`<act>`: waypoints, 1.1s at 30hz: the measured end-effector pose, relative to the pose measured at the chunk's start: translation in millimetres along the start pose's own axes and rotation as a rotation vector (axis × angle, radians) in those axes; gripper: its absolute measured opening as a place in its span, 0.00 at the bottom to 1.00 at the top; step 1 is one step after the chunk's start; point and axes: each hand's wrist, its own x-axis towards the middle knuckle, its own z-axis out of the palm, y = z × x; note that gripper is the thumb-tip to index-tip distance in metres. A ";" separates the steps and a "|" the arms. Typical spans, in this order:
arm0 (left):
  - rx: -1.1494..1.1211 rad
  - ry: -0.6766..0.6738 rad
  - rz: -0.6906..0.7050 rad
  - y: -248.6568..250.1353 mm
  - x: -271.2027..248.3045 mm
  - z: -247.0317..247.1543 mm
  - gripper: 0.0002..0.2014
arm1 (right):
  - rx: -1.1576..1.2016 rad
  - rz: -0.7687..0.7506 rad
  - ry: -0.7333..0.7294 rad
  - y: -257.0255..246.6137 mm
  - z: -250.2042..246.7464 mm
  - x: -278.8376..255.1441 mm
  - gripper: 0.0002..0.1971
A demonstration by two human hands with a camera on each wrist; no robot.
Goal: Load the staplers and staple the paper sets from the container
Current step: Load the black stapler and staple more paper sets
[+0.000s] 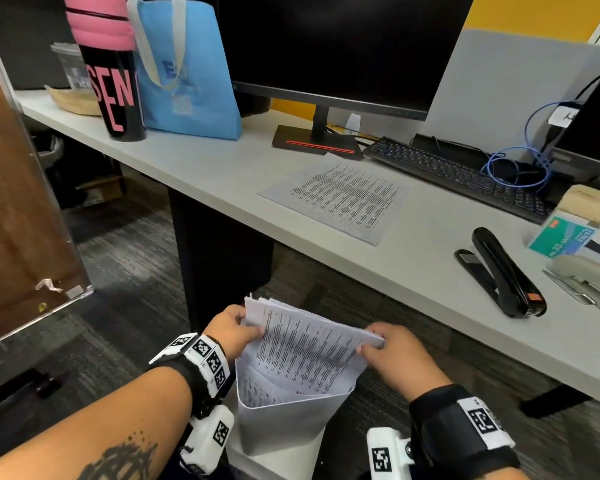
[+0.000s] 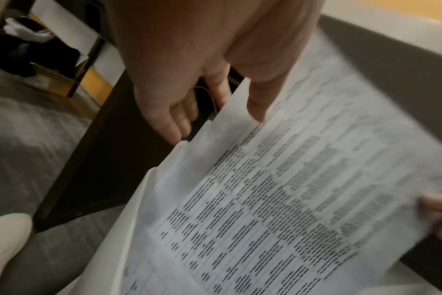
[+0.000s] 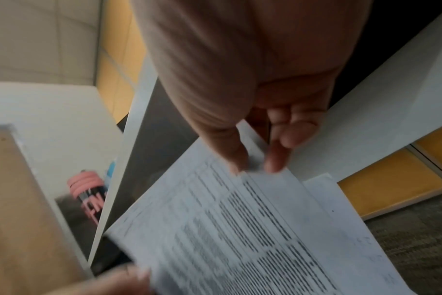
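Mostly blurred wrist views: print on the papers [image 1: 305,344] unreadable, fingertips smeared. White container [image 1: 278,427] sits below the bench [image 1: 222,174] edge, on something white, its base cut off by the frame bottom; more printed sheets stand inside it, only their tops showing. Papers are half out of the container, top ends fanned. Left hand [image 1: 232,329] pinches the papers' upper left corner, thumb on front, fingers hidden behind. Right hand [image 1: 392,351] pinches the right edge, thumb and forefinger closed on a few sheets. On the bench: one printed sheet [image 1: 336,199] flat, well above the container; black stapler [image 1: 503,271] right of the container, lying hinged open. Grey stapler [image 1: 589,275] further right, cut off by the frame edge. Green staple box [image 1: 561,239] behind it, label too small to read.
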 end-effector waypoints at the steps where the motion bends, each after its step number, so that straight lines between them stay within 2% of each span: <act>1: -0.021 0.037 0.055 3.4 0.2 -1.3 0.12 | -0.014 -0.027 0.066 -1.2 1.8 1.0 0.05; 2: -0.050 0.079 0.128 8.3 -0.1 -1.8 0.11 | -0.012 -0.051 0.123 -1.8 4.6 2.3 0.06; 4: -0.070 0.143 0.230 22.0 -3.9 -2.4 0.08 | 0.000 -0.101 0.219 -1.4 11.7 3.8 0.17; 7: 0.042 0.190 0.297 32.8 -11.1 -3.0 0.04 | -0.021 -0.179 0.232 -1.4 19.8 4.5 0.20; 10: 0.341 0.146 0.255 24.2 -7.9 -5.4 0.04 | -0.123 -0.122 0.112 7.9 29.3 13.8 0.20; 13: 0.630 -0.064 0.128 9.2 -0.2 -7.4 0.05 | -0.248 -0.003 -0.064 13.4 40.2 18.1 0.19; 15: 0.764 -0.146 0.072 4.9 1.5 -6.5 0.11 | -0.321 -0.003 -0.112 9.4 42.8 14.3 0.20; 17: 0.757 -0.095 0.060 9.2 0.5 -4.7 0.20 | -0.380 -0.056 -0.098 -1.1 39.8 11.5 0.23; 19: 0.637 0.023 0.158 24.8 -2.1 -3.1 0.25 | -0.415 -0.144 -0.019 -22.4 30.8 6.3 0.28; 20: 0.571 0.087 0.252 36.0 -3.7 -2.5 0.24 | -0.390 -0.216 0.036 -34.0 25.7 4.4 0.28; 23: 0.415 0.277 0.549 77.8 -14.7 -3.0 0.15 | -0.225 -0.444 0.169 -76.4 4.9 -6.1 0.22; 24: 0.388 0.318 0.631 92.1 -20.1 -2.8 0.13 | -0.151 -0.518 0.249 -89.2 -3.2 -10.0 0.18; 26: 0.369 0.369 0.740 116.4 -29.5 -3.2 0.11 | -0.091 -0.656 0.525 -109.3 -22.1 -14.1 0.12; 27: 0.371 0.385 0.776 125.0 -32.8 -3.3 0.11 | -0.116 -0.681 0.652 -114.9 -31.5 -12.7 0.11; 28: 0.370 0.396 0.798 132.0 -35.7 -3.4 0.11 | -0.170 -0.664 0.703 -116.5 -40.0 -7.8 0.13; 29: 0.361 0.403 0.803 137.0 -37.7 -3.4 0.12 | -0.242 -0.586 0.649 -115.6 -47.4 -0.6 0.18; 32: 0.283 0.413 0.778 142.5 -43.9 -2.3 0.13 | -0.472 -0.274 0.285 -107.0 -61.0 13.1 0.39; 33: 0.253 0.411 0.754 141.7 -45.0 -2.3 0.14 | -0.524 -0.240 0.247 -104.5 -59.9 14.0 0.41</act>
